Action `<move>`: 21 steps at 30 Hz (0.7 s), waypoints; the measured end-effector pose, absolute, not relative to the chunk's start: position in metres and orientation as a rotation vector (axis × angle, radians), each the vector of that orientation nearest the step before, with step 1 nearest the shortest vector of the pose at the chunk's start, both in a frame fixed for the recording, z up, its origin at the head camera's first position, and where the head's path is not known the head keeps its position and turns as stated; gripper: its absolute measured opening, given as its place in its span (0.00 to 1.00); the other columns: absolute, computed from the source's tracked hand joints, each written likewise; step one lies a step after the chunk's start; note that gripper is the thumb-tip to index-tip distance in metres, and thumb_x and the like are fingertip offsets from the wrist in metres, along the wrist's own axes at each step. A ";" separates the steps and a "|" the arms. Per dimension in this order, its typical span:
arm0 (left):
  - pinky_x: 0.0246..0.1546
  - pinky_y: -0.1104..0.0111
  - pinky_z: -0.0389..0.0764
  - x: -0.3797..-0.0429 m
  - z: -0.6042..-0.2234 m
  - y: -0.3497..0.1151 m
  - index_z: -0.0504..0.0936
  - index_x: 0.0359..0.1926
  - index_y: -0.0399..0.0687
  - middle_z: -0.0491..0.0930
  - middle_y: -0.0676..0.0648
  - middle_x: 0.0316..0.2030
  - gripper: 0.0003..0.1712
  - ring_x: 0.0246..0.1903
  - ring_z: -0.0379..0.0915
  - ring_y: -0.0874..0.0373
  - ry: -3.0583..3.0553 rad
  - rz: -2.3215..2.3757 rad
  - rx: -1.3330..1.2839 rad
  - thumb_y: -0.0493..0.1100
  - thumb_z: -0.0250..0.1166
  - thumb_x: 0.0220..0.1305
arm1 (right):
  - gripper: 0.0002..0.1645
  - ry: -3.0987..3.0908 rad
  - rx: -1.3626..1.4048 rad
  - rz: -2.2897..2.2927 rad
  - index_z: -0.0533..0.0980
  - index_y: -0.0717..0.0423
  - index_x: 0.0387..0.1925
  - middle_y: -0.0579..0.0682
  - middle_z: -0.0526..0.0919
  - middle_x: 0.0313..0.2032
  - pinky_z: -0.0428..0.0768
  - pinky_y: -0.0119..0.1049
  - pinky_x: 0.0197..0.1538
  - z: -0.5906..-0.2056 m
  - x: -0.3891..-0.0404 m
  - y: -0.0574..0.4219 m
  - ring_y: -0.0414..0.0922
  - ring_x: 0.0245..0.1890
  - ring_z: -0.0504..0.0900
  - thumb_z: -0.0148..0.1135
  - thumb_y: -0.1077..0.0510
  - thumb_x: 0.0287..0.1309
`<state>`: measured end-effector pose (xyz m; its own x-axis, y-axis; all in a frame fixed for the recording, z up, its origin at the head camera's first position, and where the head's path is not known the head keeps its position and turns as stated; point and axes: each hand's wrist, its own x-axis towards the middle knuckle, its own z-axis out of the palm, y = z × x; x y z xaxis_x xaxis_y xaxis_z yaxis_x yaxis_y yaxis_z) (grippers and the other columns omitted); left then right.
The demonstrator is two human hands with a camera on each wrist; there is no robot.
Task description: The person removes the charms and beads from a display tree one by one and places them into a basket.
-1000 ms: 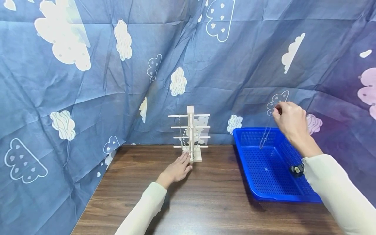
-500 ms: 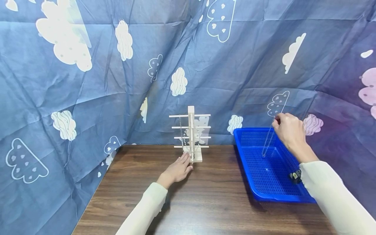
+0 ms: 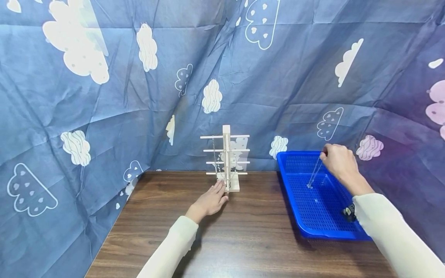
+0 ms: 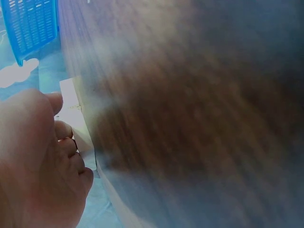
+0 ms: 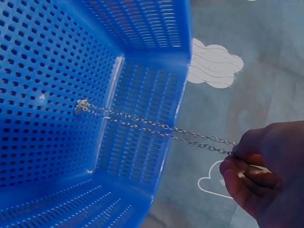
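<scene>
My right hand (image 3: 338,162) pinches a silver chain necklace (image 5: 156,128) between thumb and fingers above the blue plastic basket (image 3: 295,208). The doubled chain hangs from the fingertips, and its lower end bunches up at the basket's perforated floor. My left hand (image 3: 208,200) lies with straight fingers on the base of a pale wooden jewelry stand (image 3: 226,154). In the left wrist view the fingers reach over the stand's white-looking base (image 4: 78,121). A chain (image 3: 214,154) and a beaded strand hang from the stand's left pegs; another strand hangs on the right side, too small to tell its kind.
The basket stands at the right of the brown wooden table (image 3: 243,239), its back edge near the curtain. A blue cloth (image 3: 156,96) with cloud prints hangs behind the table. A dark device (image 3: 349,212) sits at my right wrist.
My right hand has moved down toward the basket with the necklace, whose lower end now gathers at the basket floor. The left hand has stayed on the stand's base.
</scene>
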<state>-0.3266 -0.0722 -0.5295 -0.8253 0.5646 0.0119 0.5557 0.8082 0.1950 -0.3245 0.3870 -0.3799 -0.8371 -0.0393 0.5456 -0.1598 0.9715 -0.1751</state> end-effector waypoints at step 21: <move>0.85 0.50 0.57 -0.325 -0.526 -0.071 0.56 0.82 0.33 0.50 0.34 0.84 0.37 0.85 0.47 0.41 2.934 0.315 0.911 0.52 0.45 0.87 | 0.10 -2.928 0.087 0.293 0.84 0.63 0.37 0.65 0.88 0.37 0.83 0.68 0.40 -0.412 -0.336 0.391 0.67 0.37 0.86 0.66 0.57 0.67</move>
<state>-0.3247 -0.0711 -0.5264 -0.8247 0.5655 0.0093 0.5546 0.8053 0.2093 -0.3357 0.3906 -0.4121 -0.9789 -0.0384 0.2009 -0.0774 0.9787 -0.1903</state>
